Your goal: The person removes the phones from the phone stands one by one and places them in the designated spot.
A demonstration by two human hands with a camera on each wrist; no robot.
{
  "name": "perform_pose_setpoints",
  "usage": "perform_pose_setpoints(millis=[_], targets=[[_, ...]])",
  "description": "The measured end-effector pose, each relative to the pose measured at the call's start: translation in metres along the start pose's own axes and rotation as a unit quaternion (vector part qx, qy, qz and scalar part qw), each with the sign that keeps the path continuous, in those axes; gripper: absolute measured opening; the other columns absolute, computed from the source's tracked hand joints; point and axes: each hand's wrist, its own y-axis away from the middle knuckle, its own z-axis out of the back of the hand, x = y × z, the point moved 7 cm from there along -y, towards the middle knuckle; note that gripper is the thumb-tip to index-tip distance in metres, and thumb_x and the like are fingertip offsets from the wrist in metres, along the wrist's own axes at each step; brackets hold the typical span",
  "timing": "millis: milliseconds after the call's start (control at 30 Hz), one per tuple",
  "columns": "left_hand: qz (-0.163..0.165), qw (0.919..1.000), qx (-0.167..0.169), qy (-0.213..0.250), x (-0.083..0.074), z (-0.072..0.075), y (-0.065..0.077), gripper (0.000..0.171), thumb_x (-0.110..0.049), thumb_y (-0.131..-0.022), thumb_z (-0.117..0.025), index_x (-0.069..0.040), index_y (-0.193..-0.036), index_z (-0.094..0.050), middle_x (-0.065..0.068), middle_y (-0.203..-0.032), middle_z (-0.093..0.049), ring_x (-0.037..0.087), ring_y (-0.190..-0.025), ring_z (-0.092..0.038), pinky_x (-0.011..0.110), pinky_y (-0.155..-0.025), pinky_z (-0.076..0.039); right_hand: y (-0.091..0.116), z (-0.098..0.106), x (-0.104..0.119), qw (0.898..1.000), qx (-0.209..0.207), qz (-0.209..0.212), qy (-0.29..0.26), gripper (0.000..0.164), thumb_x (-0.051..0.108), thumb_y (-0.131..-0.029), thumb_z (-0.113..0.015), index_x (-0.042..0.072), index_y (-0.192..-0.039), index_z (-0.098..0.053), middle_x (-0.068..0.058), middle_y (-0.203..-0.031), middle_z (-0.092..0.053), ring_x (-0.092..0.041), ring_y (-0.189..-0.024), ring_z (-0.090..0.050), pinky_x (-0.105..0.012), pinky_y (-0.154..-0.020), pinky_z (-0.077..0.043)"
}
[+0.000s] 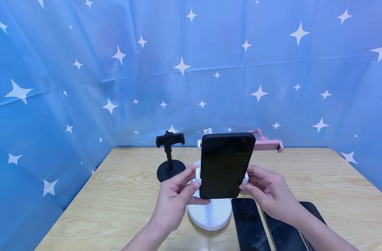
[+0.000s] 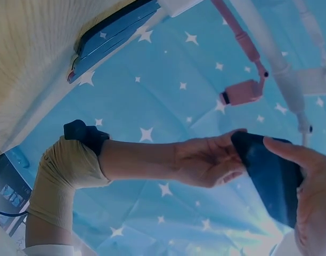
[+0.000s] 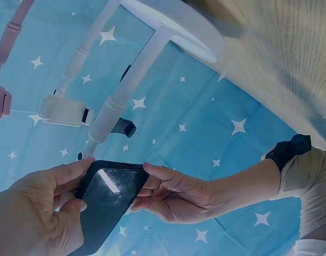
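A black smartphone (image 1: 226, 167) sits upright, tilted slightly, between the white side clamps (image 1: 198, 175) of a white phone stand (image 1: 209, 219). My left hand (image 1: 178, 197) pinches the left clamp with thumb and index finger, one finger reaching under the phone's lower edge. On the opposite side my right hand (image 1: 270, 193) pinches the right clamp (image 1: 245, 178), its thumb by the phone's edge. The right wrist view shows the stand's white pole (image 3: 139, 72) and both hands at the phone (image 3: 109, 200). The phone hides most of the clamp's back.
A black phone stand (image 1: 170, 170) stands behind left. A pink phone stand (image 1: 267, 145) and another white stand (image 1: 207, 131) are at the back, partly hidden. Several dark phones, including one nearest the stand (image 1: 250, 225), lie front right on the wooden table (image 1: 115, 209), under my right forearm.
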Motion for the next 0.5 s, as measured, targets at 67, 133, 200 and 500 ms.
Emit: perform_pose_setpoints(millis=[67, 133, 200, 500], targets=[[0.004, 1.0000, 0.004, -0.002, 0.001, 0.000, 0.002, 0.042, 0.000, -0.091, -0.051, 0.003, -0.132, -0.045, 0.023, -0.127, -0.051, 0.019, -0.101, -0.062, 0.046, -0.070, -0.052, 0.002, 0.000, 0.000, 1.000, -0.001, 0.001, 0.003, 0.039, -0.013, -0.082, -0.056, -0.002, -0.119, -0.055, 0.009, -0.104, -0.064, -0.007, -0.081, -0.066, -0.022, -0.066, -0.053], [0.011, 0.9999, 0.005, -0.002, 0.003, 0.000, 0.003, 0.042, -0.001, -0.091, -0.051, 0.003, -0.132, -0.045, 0.023, -0.128, -0.051, 0.018, -0.103, -0.062, 0.046, -0.070, -0.052, 0.004, -0.001, -0.002, 1.000, -0.001, 0.004, 0.002, 0.041, -0.014, -0.081, -0.057, -0.003, -0.120, -0.054, 0.011, -0.108, -0.063, -0.007, -0.081, -0.066, -0.021, -0.067, -0.053], [0.014, 0.9999, 0.007, 0.000, 0.005, 0.000, 0.004, 0.042, -0.001, -0.091, -0.051, 0.004, -0.132, -0.045, 0.023, -0.128, -0.051, 0.018, -0.102, -0.062, 0.046, -0.070, -0.052, 0.008, -0.002, -0.005, 1.000, -0.001, 0.005, -0.003, 0.041, -0.014, -0.080, -0.058, -0.005, -0.120, -0.054, 0.010, -0.108, -0.062, -0.007, -0.081, -0.066, -0.020, -0.067, -0.052], [0.031, 0.9994, 0.018, 0.002, 0.013, 0.001, 0.008, 0.041, -0.005, -0.091, -0.052, 0.002, -0.131, -0.046, 0.021, -0.126, -0.053, 0.019, -0.102, -0.062, 0.046, -0.072, -0.051, 0.017, -0.004, -0.008, 1.000, -0.008, -0.005, -0.001, 0.034, -0.013, -0.078, -0.061, -0.003, -0.110, -0.059, 0.002, -0.097, -0.067, -0.009, -0.073, -0.066, -0.020, -0.069, -0.052]])
